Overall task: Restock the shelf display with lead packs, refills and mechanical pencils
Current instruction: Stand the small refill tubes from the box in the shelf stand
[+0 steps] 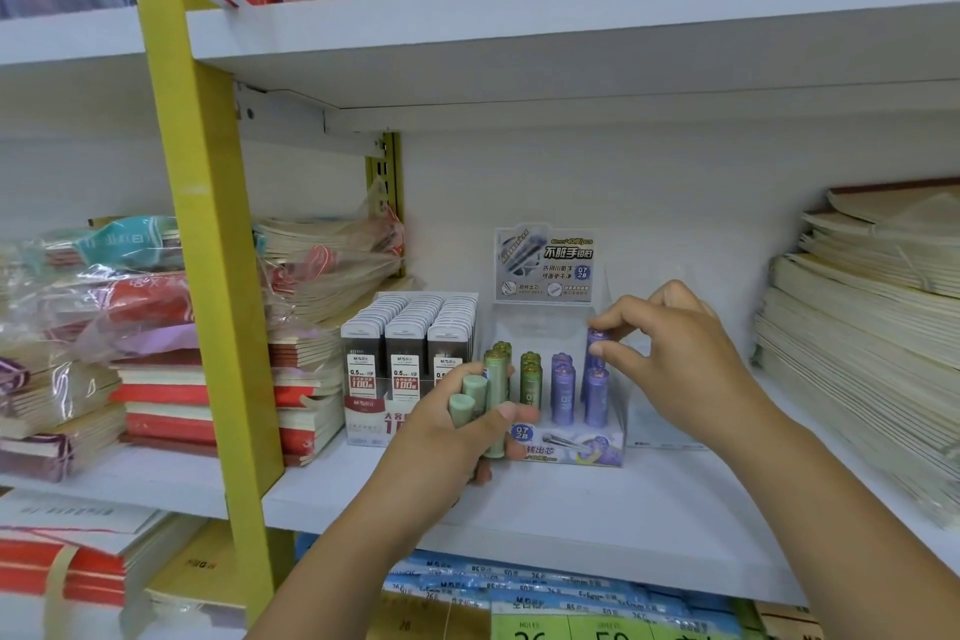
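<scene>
The left hand (pixel 441 431) hides the front left corner of the clear display tray (pixel 576 447), and its fingers cover much of the bundle it grips, so the number of green lead tubes (pixel 493 411) in it cannot be counted; two pale end caps and one long tube show. The small print on the tray's header card (pixel 545 263) is too blurred to read. Both forearms are cut off by the lower edge.

The left hand is curled round the green tubes, thumb laid across them, just in front of the tray. The right hand (pixel 675 353) reaches over the tray's right side, its thumb and forefinger pinching the top of a purple lead tube (pixel 597 340) that stands upright at the back right; the other fingers are loosely bent.

Between the hands the tray holds upright tubes in rows: green ones (pixel 531 379) nearer the left hand, purple ones (pixel 563 390) nearer the right. Just beyond the left hand, touching the tray's side, a display box of 0.5 HB lead packs (pixel 410 343) is filled in three rows.

All this stands on a white shelf (pixel 571 509). Beyond the right hand lie stacked cream notebooks (pixel 857 353); left of the left hand, past a yellow upright (pixel 208 250), plastic-wrapped notebooks (pixel 104 317). Under the forearms lie blue packs (pixel 545 587).
</scene>
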